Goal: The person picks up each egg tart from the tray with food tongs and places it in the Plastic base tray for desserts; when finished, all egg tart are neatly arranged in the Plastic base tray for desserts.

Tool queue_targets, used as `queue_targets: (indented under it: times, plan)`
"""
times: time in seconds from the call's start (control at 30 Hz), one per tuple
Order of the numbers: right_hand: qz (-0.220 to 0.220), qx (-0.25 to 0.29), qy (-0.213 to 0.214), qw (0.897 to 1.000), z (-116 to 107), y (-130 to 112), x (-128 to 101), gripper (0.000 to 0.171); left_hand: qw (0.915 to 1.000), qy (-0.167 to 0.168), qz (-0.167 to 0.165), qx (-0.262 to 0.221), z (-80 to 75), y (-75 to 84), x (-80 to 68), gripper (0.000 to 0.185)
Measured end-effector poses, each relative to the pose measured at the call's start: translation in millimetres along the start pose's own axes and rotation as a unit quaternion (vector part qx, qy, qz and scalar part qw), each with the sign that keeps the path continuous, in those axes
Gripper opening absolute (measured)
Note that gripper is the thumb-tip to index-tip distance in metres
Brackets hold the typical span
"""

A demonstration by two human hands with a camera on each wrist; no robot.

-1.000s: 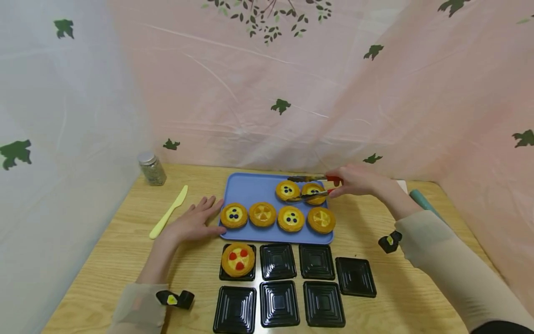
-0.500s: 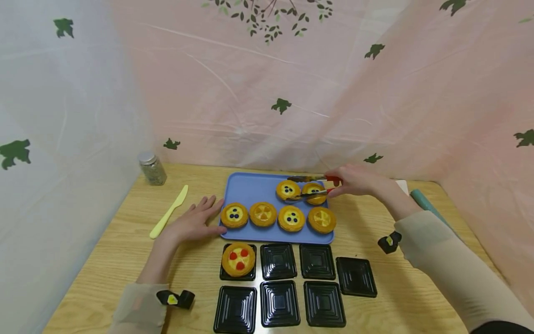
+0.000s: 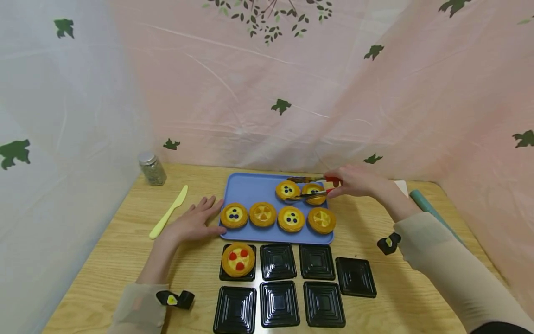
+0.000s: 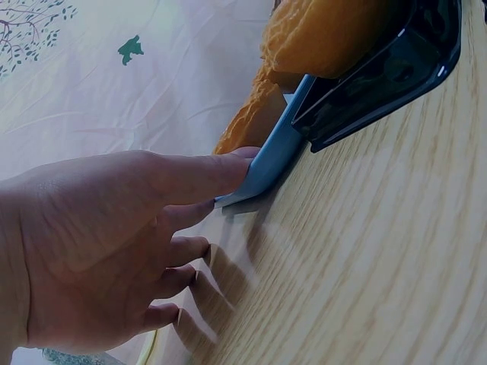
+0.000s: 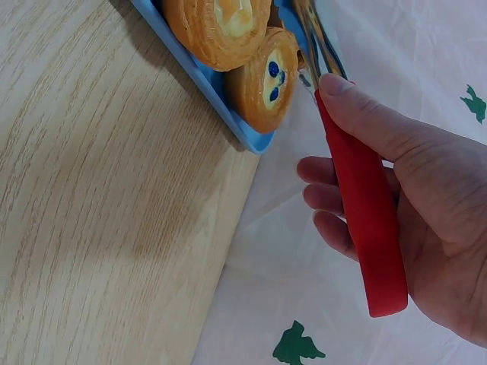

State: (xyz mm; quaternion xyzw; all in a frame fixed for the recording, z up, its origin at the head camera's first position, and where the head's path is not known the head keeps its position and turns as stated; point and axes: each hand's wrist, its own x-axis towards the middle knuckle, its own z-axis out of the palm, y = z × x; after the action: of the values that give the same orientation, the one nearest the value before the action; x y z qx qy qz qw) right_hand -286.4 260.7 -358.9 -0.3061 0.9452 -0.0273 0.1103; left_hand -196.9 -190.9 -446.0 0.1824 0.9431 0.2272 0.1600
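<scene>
Tongs (image 5: 359,182) still straddle the two rear tarts (image 3: 288,190).

Tong handles (image 5: 367,220) matt; tray (image 3: 246,190) smooth plastic; dishes (image 3: 279,304) glossy; table (image 3: 121,260) wood-grained.

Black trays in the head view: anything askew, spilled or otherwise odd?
Mildly: the rightmost black tray sits slightly turned, level with neither row of the other six trays, so it breaks their grid. No spill or damage shows.

Pale pink wall sheet (image 3: 233,69), prob. fabric, w/ green birds (image 3: 281,106) & leafy branch (image 3: 272,30), behind 1 wood-grain table (image 3: 108,241).
</scene>
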Motion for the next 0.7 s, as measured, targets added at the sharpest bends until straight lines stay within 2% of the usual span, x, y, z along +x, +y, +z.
queue_targets:
  times: [0.37,0.7]
  plan:
    - [-0.004,0.004,0.009,1.0,3.6,0.4,-1.8,0.039,1.0,-0.002,0.004,-0.002,0.2,-0.1,0.0,0.088]
    - [-0.011,0.027,0.016,0.999,7.6,1.2,-2.5,0.042,1.0,-0.002,0.007,-0.002,-1.6,1.1,-2.0,0.089]
